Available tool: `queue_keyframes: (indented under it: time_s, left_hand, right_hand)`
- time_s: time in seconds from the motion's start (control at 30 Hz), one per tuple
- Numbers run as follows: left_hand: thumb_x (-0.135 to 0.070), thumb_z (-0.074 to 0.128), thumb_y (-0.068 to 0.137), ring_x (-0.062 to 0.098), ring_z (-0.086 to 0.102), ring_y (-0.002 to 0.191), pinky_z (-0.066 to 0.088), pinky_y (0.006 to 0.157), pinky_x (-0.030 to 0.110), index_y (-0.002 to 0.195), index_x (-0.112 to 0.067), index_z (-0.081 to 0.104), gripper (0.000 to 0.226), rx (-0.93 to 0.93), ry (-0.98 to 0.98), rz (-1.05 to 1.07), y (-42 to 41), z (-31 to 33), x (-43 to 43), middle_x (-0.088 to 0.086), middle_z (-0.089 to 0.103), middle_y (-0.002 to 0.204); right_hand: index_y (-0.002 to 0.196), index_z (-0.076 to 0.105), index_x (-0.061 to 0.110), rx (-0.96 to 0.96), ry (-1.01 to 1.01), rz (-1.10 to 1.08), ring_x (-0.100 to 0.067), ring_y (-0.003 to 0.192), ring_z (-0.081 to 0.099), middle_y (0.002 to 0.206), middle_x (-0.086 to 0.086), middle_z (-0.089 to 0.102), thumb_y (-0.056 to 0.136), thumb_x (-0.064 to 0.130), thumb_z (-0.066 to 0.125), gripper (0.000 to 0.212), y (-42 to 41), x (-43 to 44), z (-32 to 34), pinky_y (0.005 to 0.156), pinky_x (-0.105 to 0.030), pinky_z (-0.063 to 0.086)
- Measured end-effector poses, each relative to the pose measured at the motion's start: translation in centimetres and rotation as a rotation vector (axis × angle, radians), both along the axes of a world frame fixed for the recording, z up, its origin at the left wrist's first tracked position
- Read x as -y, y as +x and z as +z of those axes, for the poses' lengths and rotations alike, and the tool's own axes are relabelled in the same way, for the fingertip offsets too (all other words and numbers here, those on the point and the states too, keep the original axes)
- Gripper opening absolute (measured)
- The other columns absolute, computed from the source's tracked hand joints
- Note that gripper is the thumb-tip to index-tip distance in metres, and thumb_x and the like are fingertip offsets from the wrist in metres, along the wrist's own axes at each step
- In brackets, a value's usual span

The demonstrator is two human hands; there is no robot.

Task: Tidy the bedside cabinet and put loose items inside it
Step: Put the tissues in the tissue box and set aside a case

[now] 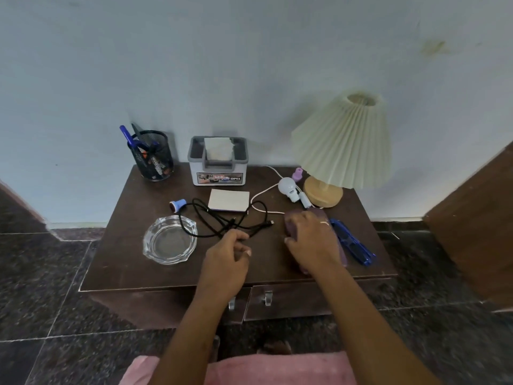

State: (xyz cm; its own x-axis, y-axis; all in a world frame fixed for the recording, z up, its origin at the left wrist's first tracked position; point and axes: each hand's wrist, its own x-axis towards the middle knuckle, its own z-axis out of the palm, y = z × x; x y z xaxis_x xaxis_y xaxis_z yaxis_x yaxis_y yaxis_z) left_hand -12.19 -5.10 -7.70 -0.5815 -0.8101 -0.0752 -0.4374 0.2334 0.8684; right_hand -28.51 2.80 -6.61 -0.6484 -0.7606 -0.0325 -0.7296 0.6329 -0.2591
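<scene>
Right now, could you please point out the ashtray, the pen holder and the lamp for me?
ashtray (170, 240): head view, middle of the glass dish.
pen holder (154, 159): head view, mesh wall.
lamp (344, 145): head view, pleated shade.

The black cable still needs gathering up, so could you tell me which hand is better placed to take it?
Left. The left hand already has its fingertips at the black cable, while the right hand lies over a purple case further right.

Left hand (230, 252) pinching black cable (222, 220) on cabinet (125, 262). Right hand (312, 240) flat on purple case (290, 226), beside blue glasses (352, 243). Ashtray (170, 239) left.
</scene>
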Motion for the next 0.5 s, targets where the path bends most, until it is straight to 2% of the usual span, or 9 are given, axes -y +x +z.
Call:
queue_keyframes:
  time_s: [0.1, 0.2, 0.3, 0.37, 0.5]
  left_hand:
    - [-0.014, 0.061, 0.084, 0.002, 0.059, 0.075, 0.046, 0.072, 0.023, 0.098, -0.03, 0.058, 0.022, -0.013, 0.007, -0.067, -1.4, -0.1, -1.4, -0.016, 0.063, 0.077]
    - [-0.015, 0.06, 0.085, 0.003, 0.056, 0.068, 0.046, 0.068, 0.023, 0.098, -0.03, 0.057, 0.021, 0.005, 0.017, -0.138, -2.3, -0.3, -2.7, -0.014, 0.063, 0.078]
    - [-0.015, 0.06, 0.084, 0.003, 0.055, 0.067, 0.047, 0.067, 0.023, 0.096, -0.032, 0.055, 0.021, 0.024, 0.022, -0.193, -2.5, -0.6, -3.4, -0.012, 0.064, 0.081]
    - [-0.017, 0.06, 0.084, 0.004, 0.058, 0.071, 0.05, 0.069, 0.026, 0.098, -0.032, 0.056, 0.021, 0.043, 0.031, -0.214, -2.3, -0.8, -3.3, -0.011, 0.064, 0.082]
    - [-0.019, 0.061, 0.083, 0.007, 0.059, 0.077, 0.05, 0.076, 0.03, 0.1, -0.03, 0.057, 0.021, 0.064, 0.031, -0.21, -1.8, -1.1, -2.5, -0.013, 0.063, 0.08]
  right_hand:
    - [0.142, 0.024, 0.035, 0.051, 0.222, -0.094, -0.035, 0.136, 0.028, 0.153, -0.003, 0.019, 0.076, 0.052, 0.068, 0.081, -0.9, -2.4, -0.4, 0.101, -0.051, 0.037]
    - [0.145, 0.012, 0.041, 0.122, 0.273, -0.13, -0.04, 0.14, 0.017, 0.157, 0.004, 0.001, 0.07, 0.059, 0.071, 0.098, -0.8, -3.1, -1.0, 0.101, -0.056, 0.035]
    - [0.146, 0.007, 0.042, 0.155, 0.273, -0.149, -0.041, 0.139, 0.017, 0.157, 0.004, -0.003, 0.068, 0.056, 0.074, 0.103, -0.6, -2.9, -0.9, 0.099, -0.058, 0.038]
    - [0.147, 0.009, 0.036, 0.169, 0.286, -0.16, -0.041, 0.137, 0.02, 0.156, 0.002, -0.001, 0.07, 0.051, 0.074, 0.101, -0.5, -2.6, -0.8, 0.098, -0.056, 0.041]
    - [0.14, 0.029, 0.015, 0.103, 0.314, -0.156, -0.037, 0.131, 0.031, 0.15, -0.005, 0.013, 0.07, 0.042, 0.076, 0.088, 0.1, -1.7, -0.4, 0.094, -0.051, 0.046]
